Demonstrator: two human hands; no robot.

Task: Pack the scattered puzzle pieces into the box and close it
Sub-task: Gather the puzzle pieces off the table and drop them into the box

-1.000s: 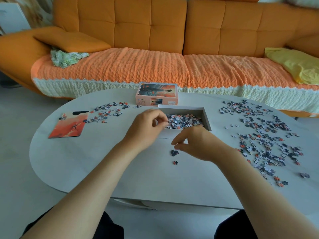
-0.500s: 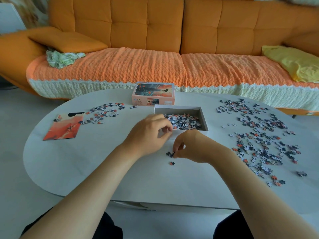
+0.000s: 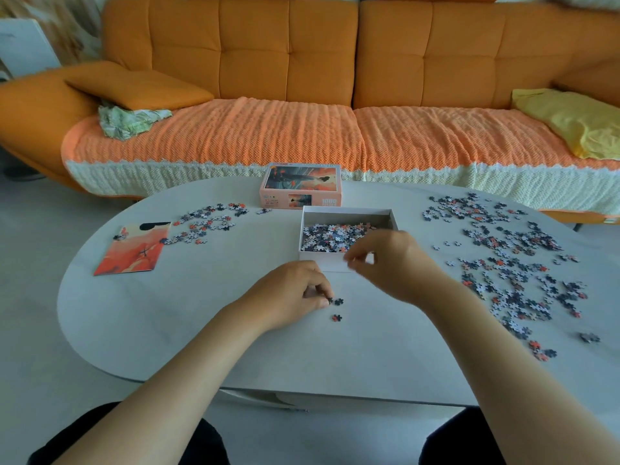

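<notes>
The open white box (image 3: 347,266) stands mid-table, part filled with puzzle pieces (image 3: 330,237). Its pink lid (image 3: 301,186) lies just behind it. My left hand (image 3: 292,293) rests on the table in front of the box, and its thumb and fingertips pinch a dark piece (image 3: 336,301). A second loose piece (image 3: 337,317) lies just below it. My right hand (image 3: 385,260) hovers, blurred, over the box's front right corner, its fingertips pinched together as on a small piece. Scattered pieces cover the right (image 3: 510,263) and far left (image 3: 204,224) of the table.
An orange picture card (image 3: 134,251) lies at the table's left. The grey oval table (image 3: 235,337) has its front edge near my knees. An orange sofa (image 3: 302,122) with cushions runs along behind the table.
My right hand has lifted from the loose pieces up to the box's front corner. My left hand has come down from the box edge to those pieces and pinches one.
</notes>
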